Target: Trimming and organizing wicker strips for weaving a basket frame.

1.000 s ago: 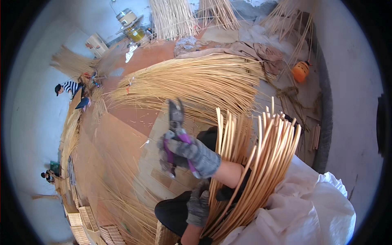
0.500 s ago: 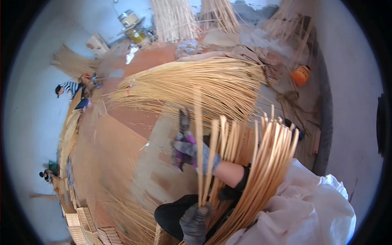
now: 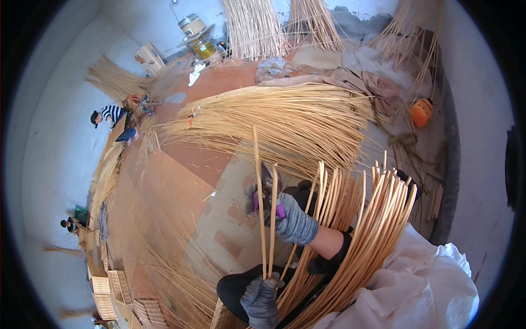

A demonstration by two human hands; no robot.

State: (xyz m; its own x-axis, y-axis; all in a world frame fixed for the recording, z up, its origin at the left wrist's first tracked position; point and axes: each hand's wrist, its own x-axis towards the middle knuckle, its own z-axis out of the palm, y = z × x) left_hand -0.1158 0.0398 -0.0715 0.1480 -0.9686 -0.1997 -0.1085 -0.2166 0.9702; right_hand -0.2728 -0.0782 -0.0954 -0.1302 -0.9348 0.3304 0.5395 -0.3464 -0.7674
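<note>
My left hand (image 3: 260, 302), in a grey glove, is closed round the lower part of two pale wicker rods (image 3: 257, 181) that stand up from it, leaning slightly left. Behind these rods, my gloved right hand (image 3: 296, 220) grips a pair of pruning shears (image 3: 280, 210) with purple handles. Their dark blades point up and are partly covered by the rods, so I cannot tell whether the blades touch them. To the right of both hands rises a thick bundle of wicker rods (image 3: 368, 219), its lower part beside my left hand.
A large spread of long wicker rods (image 3: 279, 118) lies on the floor ahead. White cloth (image 3: 405, 274) covers the lower right. An orange round object (image 3: 421, 112) sits by the right wall. Woven baskets (image 3: 119, 287) stand lower left; a person in stripes (image 3: 112, 115) works far left.
The view has shifted, so the room appears farther right. The two rods now lean more left, and the shears' blades, earlier clear to their left, are now behind them.
</note>
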